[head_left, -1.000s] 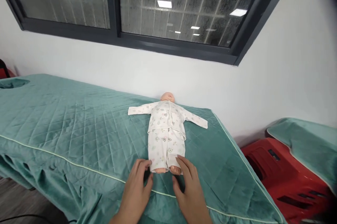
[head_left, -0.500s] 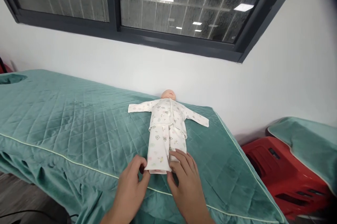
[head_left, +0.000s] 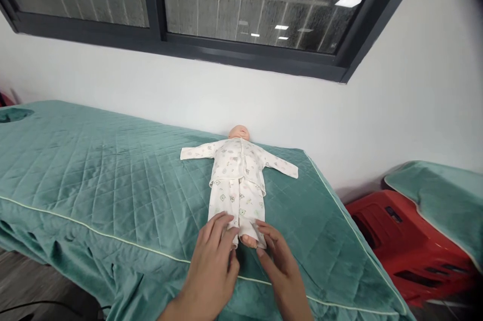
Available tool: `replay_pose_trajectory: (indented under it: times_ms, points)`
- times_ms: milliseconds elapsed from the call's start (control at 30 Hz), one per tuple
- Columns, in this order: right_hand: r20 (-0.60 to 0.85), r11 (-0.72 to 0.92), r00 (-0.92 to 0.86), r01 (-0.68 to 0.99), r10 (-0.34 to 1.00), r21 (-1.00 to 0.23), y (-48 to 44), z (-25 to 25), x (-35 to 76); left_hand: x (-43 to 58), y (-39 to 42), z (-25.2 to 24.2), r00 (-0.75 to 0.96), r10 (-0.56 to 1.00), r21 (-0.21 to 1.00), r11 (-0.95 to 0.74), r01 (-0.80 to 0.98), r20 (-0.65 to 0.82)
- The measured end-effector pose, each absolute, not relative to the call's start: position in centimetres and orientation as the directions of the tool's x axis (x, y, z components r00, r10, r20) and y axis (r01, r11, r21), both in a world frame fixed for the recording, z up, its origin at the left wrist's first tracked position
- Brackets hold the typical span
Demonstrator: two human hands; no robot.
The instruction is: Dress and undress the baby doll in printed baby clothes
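Note:
A baby doll with a pinkish bald head (head_left: 239,132) lies on its back, dressed in a white printed long-sleeved top (head_left: 234,160) and matching trousers (head_left: 222,197). Its arms are spread and its legs point towards me. My left hand (head_left: 213,260) rests over the lower end of the left trouser leg, thumb and fingers apart and the fingertips near its inner edge. At the outer edge of the right leg's cuff, my right hand (head_left: 281,260) pinches the fabric between thumb and fingers. A bare doll foot (head_left: 249,240) shows in that cuff; the other foot is hidden.
The doll lies on a bed with a green quilted cover (head_left: 132,170), its head against the white wall (head_left: 302,114). A dark-framed window (head_left: 249,52) is above. Red plastic stools (head_left: 407,240), partly under another green cover (head_left: 441,190), stand at the right.
My hands have shifted from the left trouser leg's cuff towards the right one. The left leg's cuff is let go; the right cuff now gapes and shows the foot.

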State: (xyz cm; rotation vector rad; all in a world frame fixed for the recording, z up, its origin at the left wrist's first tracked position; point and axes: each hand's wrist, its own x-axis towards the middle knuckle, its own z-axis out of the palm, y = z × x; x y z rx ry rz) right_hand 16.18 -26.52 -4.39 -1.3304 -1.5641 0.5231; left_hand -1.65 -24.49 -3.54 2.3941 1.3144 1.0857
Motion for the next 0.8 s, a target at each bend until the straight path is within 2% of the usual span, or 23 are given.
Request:
replay_pose_trajectory:
  times_ms: [67,200,300,400,500,567,700,800]
  points:
    - [0.38,0.266,0.125,0.52,0.916,-0.812,-26.3,-5.0,17.2,-0.6,-24.0,-3.1,0.361,0.788,0.44,-0.59,0.677,0.499]
    - [0.407,0.208,0.128,0.7,0.904,-0.683,-25.9,-6.3,17.9,1.1,-23.1,-3.1,0.358,0.784,0.336,-0.562,0.756,0.507]
    - [0.402,0.201,0.089,0.756,0.911,-0.623,-25.5,-6.5,17.8,1.6,-22.5,-3.3,0.34,0.783,0.299,-0.541,0.786,0.521]
    - [0.367,0.192,0.063,0.762,0.928,-0.618,-24.9,-5.6,17.7,1.4,-22.2,-3.2,0.336,0.773,0.303,-0.549,0.779,0.537]
    - [0.325,0.191,0.048,0.725,0.944,-0.662,-24.6,-3.6,17.6,0.8,-22.4,-2.5,0.321,0.759,0.33,-0.566,0.756,0.567]
    - [0.346,0.226,0.028,0.707,0.938,-0.67,-24.9,-2.1,17.6,0.4,-22.9,-1.9,0.299,0.753,0.352,-0.569,0.743,0.587]
    - [0.467,0.341,-0.039,0.736,0.884,-0.585,-26.3,-1.1,17.8,0.0,-23.9,-1.7,0.266,0.742,0.369,-0.57,0.734,0.616]
    - [0.455,0.344,-0.076,0.765,0.887,-0.544,-27.3,-2.9,18.0,0.0,-24.6,-2.6,0.272,0.732,0.35,-0.574,0.74,0.625]
